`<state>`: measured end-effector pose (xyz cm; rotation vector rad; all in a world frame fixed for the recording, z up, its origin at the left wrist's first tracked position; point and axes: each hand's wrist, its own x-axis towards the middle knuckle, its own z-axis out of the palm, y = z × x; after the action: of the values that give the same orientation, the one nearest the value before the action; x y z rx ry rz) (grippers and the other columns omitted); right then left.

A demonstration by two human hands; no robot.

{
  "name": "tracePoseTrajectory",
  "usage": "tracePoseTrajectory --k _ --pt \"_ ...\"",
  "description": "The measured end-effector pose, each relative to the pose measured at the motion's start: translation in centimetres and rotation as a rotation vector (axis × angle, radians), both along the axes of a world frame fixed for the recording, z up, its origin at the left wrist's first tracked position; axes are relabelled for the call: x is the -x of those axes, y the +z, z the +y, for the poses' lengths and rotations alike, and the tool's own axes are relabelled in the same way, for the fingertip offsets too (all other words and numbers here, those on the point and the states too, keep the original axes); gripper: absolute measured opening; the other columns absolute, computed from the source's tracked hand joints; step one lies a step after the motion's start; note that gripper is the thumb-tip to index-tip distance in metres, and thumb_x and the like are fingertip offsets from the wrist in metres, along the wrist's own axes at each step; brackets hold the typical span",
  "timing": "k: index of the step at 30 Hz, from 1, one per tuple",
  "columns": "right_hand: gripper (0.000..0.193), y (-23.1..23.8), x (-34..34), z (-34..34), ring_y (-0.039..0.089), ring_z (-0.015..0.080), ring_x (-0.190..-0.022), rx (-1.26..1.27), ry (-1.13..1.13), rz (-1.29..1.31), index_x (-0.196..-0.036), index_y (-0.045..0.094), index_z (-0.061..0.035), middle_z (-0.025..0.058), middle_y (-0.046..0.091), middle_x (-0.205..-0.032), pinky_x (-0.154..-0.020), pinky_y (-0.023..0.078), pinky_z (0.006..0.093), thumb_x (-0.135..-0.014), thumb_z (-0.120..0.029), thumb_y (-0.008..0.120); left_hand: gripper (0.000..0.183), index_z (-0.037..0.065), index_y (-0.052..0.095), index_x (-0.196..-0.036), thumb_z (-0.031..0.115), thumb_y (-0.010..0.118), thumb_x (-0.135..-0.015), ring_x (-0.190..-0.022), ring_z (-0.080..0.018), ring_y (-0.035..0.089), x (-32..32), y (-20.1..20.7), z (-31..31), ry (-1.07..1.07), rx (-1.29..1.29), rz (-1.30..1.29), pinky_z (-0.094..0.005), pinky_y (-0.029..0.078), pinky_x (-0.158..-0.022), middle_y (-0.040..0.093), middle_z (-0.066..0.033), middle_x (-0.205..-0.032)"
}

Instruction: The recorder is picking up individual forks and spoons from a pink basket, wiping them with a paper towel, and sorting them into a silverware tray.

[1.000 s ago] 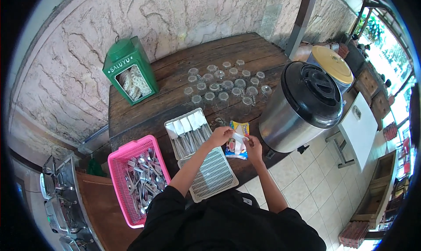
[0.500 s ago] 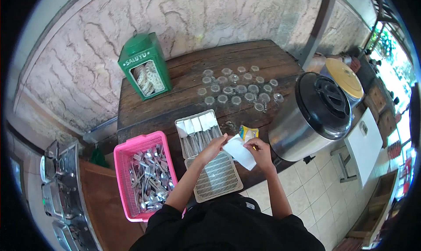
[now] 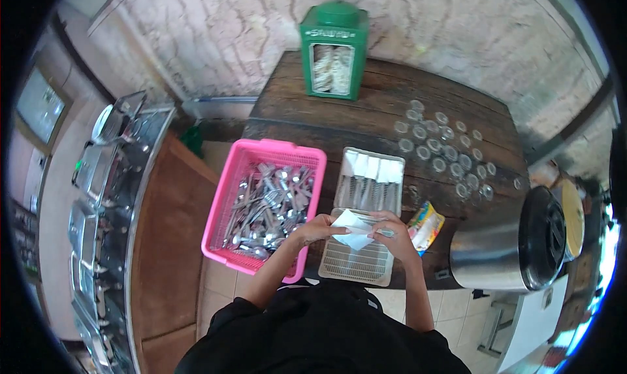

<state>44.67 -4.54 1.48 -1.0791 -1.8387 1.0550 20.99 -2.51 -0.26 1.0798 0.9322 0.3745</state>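
A white paper napkin point(image 3: 353, 229) is stretched between my hands, creased and partly folded. My left hand point(image 3: 318, 230) pinches its left side, while the fingers of my right hand point(image 3: 392, 234) close on its right side. Both hands are above the slotted beige lid or tray point(image 3: 356, 267), which lies at the table's front edge. Just beyond it is a beige tray point(image 3: 340, 181) holding several sets of cutlery point(image 3: 371, 190) with white paper over their far ends. To the left, a pink plastic basket point(image 3: 219, 217) holds many loose forks and spoons point(image 3: 271, 204).
Right of my hands lies a yellow and blue plastic packet point(image 3: 428, 228). A large steel drink urn point(image 3: 490, 246) blocks the right end of the wooden table point(image 3: 281, 122). Several glass mugs point(image 3: 450, 153) and a green tin point(image 3: 334, 50) stand farther back. A counter with metal pans point(image 3: 98, 178) is at far left.
My view has turned left. Both hands have carried the napkin left, away from the packet and over the slotted lid. The flat napkin now looks partly folded.
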Motion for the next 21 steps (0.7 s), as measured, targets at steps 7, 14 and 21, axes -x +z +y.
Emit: tracePoseTrajectory --k 7,14,21 --pt "0.018 0.5 0.2 2.3 0.046 0.0255 -0.110 0.131 0.262 -0.136 -0.076 0.063 -0.0053 0.0116 0.053 -0.112 -0.094 0.034 0.0342 -0.061 -0.003 0.073 0.029 0.009 0.060 -0.098 0.031 0.063 -0.080 -0.077 -0.0057 0.052 8.0 -3.3 -2.4 0.690 0.167 -0.270 -0.0218 0.039 -0.067 0.061 0.0016 -0.088" --pt "0.035 0.6 2.5 3.4 0.050 0.0232 -0.105 0.159 -0.064 -0.250 -0.099 0.056 -0.0038 0.0118 0.055 -0.101 -0.088 0.040 0.0331 -0.067 -0.008 0.071 0.029 0.006 0.061 -0.095 0.030 0.062 -0.080 -0.064 -0.0056 0.055 10.5 0.5 -3.5 0.608 0.014 0.030 -0.0191 0.037 -0.045 0.061 0.0002 -0.076" --pt "0.048 -0.4 18.4 3.6 0.056 0.0158 -0.085 0.298 0.241 -0.312 -0.099 0.055 0.0008 0.0104 0.059 -0.092 -0.075 0.044 0.0292 -0.061 -0.019 0.078 0.029 0.003 0.061 -0.093 0.028 0.065 -0.078 -0.061 -0.0077 0.055 11.6 1.1 -3.7 0.527 -0.015 0.047 -0.0211 0.045 -0.050 0.060 -0.0020 -0.073"
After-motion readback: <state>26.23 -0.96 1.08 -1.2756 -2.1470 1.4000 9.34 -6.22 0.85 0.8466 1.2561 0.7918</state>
